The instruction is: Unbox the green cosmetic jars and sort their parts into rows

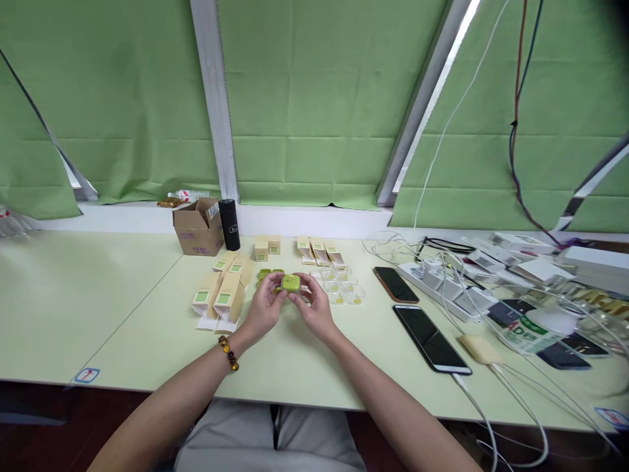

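My left hand point(264, 307) and my right hand point(315, 309) meet over the table, both closed on a small square container with a green lid point(291, 282). Fingertips press on its two sides, and the thumbs are at its near side. Just behind my left hand lie several green lids point(264, 271), partly hidden by the fingers. To the right of my right hand stand clear containers point(343, 286) in rows, with something yellow at the bottom of each. Left of my left hand are several cream cardboard boxes point(232, 287) with green labels and open white flaps.
Farther back are small cream boxes point(268, 248), more cream boxes point(319, 251), a brown carton point(200, 229) and a black cylinder point(229, 225). On the right lie two phones point(432, 339), a power strip point(445, 288), tangled cables and a white bottle point(540, 328).
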Motion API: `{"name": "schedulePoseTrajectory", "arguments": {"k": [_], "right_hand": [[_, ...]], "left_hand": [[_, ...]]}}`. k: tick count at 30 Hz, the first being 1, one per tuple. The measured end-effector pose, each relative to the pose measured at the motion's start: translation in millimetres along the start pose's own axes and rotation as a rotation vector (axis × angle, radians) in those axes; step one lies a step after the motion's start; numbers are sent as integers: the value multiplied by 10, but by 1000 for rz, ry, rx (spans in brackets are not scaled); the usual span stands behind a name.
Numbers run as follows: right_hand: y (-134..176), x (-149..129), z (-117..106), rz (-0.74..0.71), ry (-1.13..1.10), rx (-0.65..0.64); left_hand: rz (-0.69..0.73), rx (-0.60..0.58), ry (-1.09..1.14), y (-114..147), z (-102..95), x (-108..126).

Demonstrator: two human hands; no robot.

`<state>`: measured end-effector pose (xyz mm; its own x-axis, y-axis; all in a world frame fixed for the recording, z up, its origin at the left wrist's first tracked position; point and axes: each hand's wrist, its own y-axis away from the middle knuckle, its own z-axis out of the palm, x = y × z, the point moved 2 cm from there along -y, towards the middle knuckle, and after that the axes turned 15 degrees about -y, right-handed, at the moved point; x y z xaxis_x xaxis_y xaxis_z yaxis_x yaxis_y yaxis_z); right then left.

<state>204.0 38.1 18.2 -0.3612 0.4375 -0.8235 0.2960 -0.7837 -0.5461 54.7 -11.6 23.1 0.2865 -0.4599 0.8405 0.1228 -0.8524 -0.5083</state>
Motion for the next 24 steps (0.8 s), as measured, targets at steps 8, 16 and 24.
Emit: {"name": "schedulePoseTrajectory", "arguments": {"k": [8, 16, 24], "right_hand": [[19, 3, -5, -72, 168, -72], [22, 12, -42, -170, 262, -84], [10, 60, -57, -163, 246, -16]], "left_hand": [[137, 103, -425, -60, -185, 91], [61, 85, -305, -100, -193, 29], [-16, 246, -241, -90, -203, 81]]}}
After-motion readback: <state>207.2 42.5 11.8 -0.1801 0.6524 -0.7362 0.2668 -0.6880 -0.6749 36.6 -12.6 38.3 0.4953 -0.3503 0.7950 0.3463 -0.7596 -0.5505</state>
